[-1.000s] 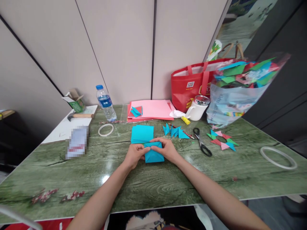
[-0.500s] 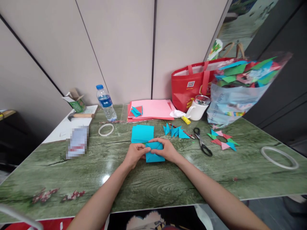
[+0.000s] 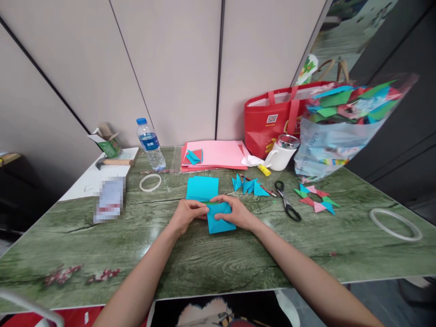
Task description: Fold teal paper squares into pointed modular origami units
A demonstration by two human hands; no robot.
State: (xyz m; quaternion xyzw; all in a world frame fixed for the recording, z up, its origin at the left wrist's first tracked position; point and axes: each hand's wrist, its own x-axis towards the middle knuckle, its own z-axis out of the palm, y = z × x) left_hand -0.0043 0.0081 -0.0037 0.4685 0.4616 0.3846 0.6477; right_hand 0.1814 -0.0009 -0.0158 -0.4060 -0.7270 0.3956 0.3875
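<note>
A square of blue origami paper (image 3: 221, 223) with crease lines is held at a slight tilt close to the table's middle. My left hand (image 3: 186, 214) pinches its left edge between thumb and fingers. Across its upper right side lies my right hand (image 3: 238, 212), thumb on the face and fingers over the top edge. Just beyond, a stack of blue paper squares (image 3: 203, 187) rests on the table. Several folded blue pieces (image 3: 250, 186) stand to the right of the stack.
Scissors (image 3: 288, 202) and a multicoloured paper ring (image 3: 315, 199) lie right, with a tape roll (image 3: 395, 225) farther out. Behind are pink paper sheets (image 3: 218, 154), a white mug (image 3: 282, 153), a red bag (image 3: 260, 125) and a water bottle (image 3: 151, 145). A hammer (image 3: 116, 162) lies left.
The blue paper has turned slightly, its lower edge now tilted. My left thumb has drawn back left from the paper's face to its edge.
</note>
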